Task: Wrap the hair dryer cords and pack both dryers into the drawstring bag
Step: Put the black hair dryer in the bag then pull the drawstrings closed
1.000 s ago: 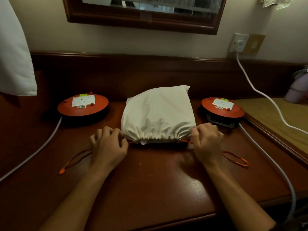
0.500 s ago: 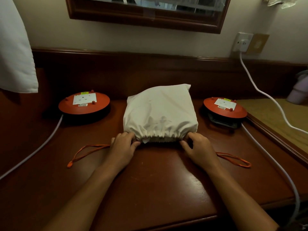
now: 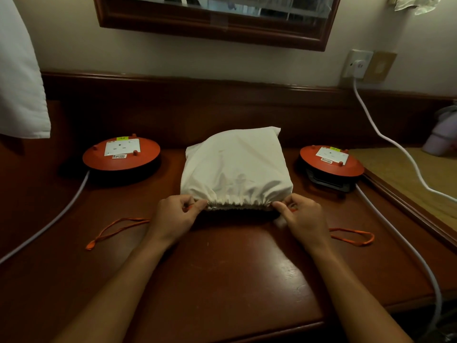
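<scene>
Dark wooden counter (image 3: 235,263): full cream drawstring bag (image 3: 236,169), gathered mouth nearest; left hand (image 3: 174,216) and right hand (image 3: 305,219) each pinch a mouth corner; orange drawstring (image 3: 116,231) trailing.

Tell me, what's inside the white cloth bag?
Nothing inside shows. The bulging white cloth drawstring bag has its gathered mouth almost closed, with the left hand and right hand pinching its corners, so the contents are covered.

We see two orange extension cord reels (image 3: 121,154) (image 3: 331,160) on the wooden desk (image 3: 235,276), white cables (image 3: 47,222) trailing off, a framed mirror (image 3: 217,18), a wall socket (image 3: 357,64) and a hanging white towel (image 3: 19,78).
</scene>
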Available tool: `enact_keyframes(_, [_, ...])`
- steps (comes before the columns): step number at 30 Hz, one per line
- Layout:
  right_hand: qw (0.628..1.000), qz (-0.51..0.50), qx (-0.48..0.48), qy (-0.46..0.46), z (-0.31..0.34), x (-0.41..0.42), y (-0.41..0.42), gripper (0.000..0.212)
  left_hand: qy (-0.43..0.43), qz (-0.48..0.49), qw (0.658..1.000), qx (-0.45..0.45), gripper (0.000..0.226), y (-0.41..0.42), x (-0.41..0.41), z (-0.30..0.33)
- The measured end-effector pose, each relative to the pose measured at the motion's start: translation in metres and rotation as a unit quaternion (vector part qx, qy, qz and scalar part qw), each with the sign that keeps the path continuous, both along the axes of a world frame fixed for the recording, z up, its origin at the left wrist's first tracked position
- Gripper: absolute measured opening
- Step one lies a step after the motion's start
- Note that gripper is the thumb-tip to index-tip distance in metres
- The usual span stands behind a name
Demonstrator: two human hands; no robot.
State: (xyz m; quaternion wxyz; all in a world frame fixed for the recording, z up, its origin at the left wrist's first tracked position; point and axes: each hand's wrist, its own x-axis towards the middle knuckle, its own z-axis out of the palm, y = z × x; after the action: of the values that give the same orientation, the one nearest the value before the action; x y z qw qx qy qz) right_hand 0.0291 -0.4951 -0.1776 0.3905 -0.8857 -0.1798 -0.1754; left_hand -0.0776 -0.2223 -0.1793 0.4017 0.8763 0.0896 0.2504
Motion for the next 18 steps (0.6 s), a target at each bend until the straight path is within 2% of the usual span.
enact_keyframes(6, [0.997, -0.046, 0.042, -0.038, 0.000, 0.005, -0.013, 0.024, -0.017, 0.040, 0.999, 0.007, 0.056, 0.020, -0.003, 0.000])
enact_keyframes(12, [0.994, -0.073, 0.066, -0.039, -0.001, 0.007, -0.016, 0.021, -0.019, 0.080, 0.997, 0.004, 0.056, 0.035, -0.002, -0.005])
enact_keyframes(18, [0.999, -0.024, 0.031, -0.031, -0.006, 0.004, -0.020, 0.026, 0.004, 0.100, 0.992, 0.073, 0.051, 0.035, -0.009, -0.013])
